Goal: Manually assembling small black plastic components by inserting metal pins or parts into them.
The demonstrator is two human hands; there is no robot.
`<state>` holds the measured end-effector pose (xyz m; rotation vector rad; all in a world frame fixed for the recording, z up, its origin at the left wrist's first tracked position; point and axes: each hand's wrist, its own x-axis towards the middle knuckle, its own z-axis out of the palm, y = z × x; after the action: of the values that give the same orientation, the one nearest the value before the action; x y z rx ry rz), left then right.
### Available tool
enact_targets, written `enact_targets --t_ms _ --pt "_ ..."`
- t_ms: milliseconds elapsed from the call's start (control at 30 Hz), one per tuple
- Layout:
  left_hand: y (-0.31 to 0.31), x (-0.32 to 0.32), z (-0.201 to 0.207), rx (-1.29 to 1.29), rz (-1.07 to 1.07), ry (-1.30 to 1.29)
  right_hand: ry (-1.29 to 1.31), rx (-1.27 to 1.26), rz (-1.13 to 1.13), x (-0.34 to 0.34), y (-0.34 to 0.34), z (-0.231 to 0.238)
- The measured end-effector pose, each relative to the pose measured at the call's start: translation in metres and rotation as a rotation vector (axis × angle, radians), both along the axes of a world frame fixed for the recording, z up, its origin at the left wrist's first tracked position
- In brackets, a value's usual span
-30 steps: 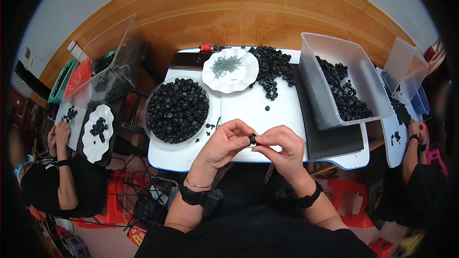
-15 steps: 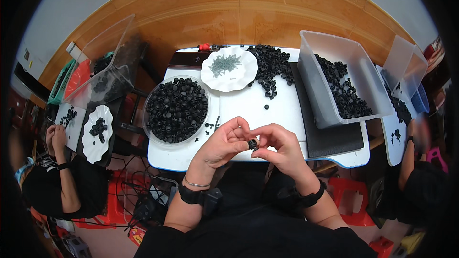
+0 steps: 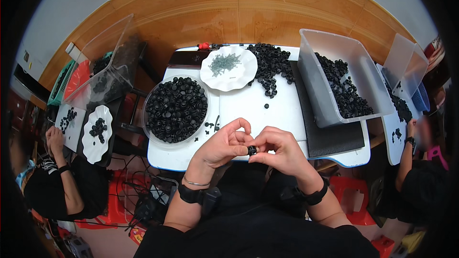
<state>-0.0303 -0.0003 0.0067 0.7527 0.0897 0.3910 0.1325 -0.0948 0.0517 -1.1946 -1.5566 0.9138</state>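
Over the table's front edge, my left hand pinches a small black plastic part between thumb and fingers. My right hand meets it from the other side, its thumb and index finger closed at the same part. Whether the right fingers hold a second tiny piece is too small to tell. Left of my hands stands a round clear tub heaped with similar black parts. Beyond them, a white scalloped plate carries a heap of small greyish-green slender pieces.
A pile of black parts lies at the table's back. On the right, a translucent bin of black parts stands on a black mat. Co-workers sit at both sides, one near a white dish. Red stools stand below.
My right hand has shifted slightly, its fingers drawn closer around the black part. The part has turned a little and sits slightly lower. The left co-worker's hands have moved down.
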Motion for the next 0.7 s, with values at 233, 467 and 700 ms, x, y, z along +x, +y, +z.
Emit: enact_targets --t_ms 233,467,700 --pt "0.003 -0.004 0.004 0.048 -0.044 0.037 0.014 0.004 -0.029 -0.007 -0.002 -0.003" --pt "0.008 -0.006 0.001 0.041 -0.048 0.027 -0.183 0.137 -0.043 -0.007 0.001 -0.001" --pt "0.013 -0.009 -0.003 0.079 -0.029 0.046 -0.293 0.209 -0.061 -0.011 0.002 0.001"
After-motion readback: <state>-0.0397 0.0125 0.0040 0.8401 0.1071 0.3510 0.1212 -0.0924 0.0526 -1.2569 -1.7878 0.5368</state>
